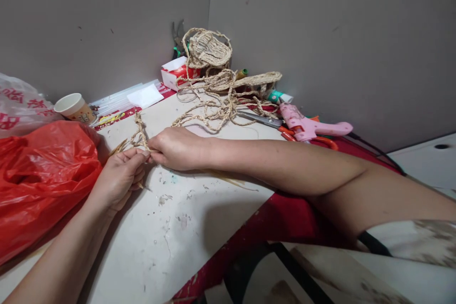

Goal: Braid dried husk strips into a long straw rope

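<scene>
A small piece of braided straw cord (140,132) stands up between my hands over the white board. My left hand (123,171) pinches its lower end between thumb and fingers, and a bit of straw pokes out beneath those fingers. Touching the left fingertips, my right hand (178,148) is closed with its knuckles up, gripping the same cord from the right; its fingertips are partly hidden. Behind the right hand lies a loose tangle of braided straw cord (223,104). Loose straw strands (119,147) show just beyond my left hand.
A red plastic bag (50,166) bulges on the left, near a paper cup (75,108). Clear glue sticks (116,99), a red-and-white box (174,75) and a coiled cord (210,50) line the back. At right lie scissors (261,118) and a pink glue gun (309,124) with its cable.
</scene>
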`<state>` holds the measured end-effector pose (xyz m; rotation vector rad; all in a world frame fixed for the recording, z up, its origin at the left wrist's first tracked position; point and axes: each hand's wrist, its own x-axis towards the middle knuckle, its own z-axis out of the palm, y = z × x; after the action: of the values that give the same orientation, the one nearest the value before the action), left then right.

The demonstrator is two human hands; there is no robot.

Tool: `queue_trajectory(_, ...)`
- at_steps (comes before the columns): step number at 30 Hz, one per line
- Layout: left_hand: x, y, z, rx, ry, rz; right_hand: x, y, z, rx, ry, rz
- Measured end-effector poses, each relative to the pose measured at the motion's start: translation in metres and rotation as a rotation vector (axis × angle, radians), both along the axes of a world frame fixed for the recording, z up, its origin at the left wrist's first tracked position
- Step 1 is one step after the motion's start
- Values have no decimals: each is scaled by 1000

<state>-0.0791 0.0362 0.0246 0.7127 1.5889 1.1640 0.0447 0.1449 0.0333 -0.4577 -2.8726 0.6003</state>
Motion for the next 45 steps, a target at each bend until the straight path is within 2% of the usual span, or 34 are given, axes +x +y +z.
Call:
queue_trajectory(5,1,0,-4,21,28,45,3,10,12,-108,-81,114)
queue_trajectory(11,2,-1,-4,36,69,91,10,9,29,-68,-143,77)
queue_trajectory(14,3,-3,-4,40,19,86,9,-1,29,-87,-182,126)
queue_trajectory(20,0,-7,-7,90,-127,42,6,-14,22,-57,-246,119)
queue_trajectory(24,1,-7,-8,64,-88,29,6,-20,21,-46,-315,96)
queue_trajectory(27,2,-7,-6,58,-65,38,10,-21,27,-24,-346,132)
queue_trajectory(30,2,-8,-4,70,-72,48,18,-14,38,-47,-271,168)
queue_trajectory(33,0,-8,-3,91,-109,31,19,-2,44,-66,-78,33)
queue_trajectory(35,-1,-7,-3,95,-141,8,15,4,40,-60,50,-59)
queue_trajectory(37,-2,-6,-4,99,-160,-3,9,8,30,-128,71,-42)
queue_trajectory(41,-3,-4,-5,118,-163,-8,-2,12,8,-523,-42,106)
queue_trajectory(43,-3,-4,-5,118,-159,-18,-3,14,4,-668,-77,106)
queue_trajectory(45,-3,-4,-5,117,-147,-26,-3,18,4,-736,-114,93)
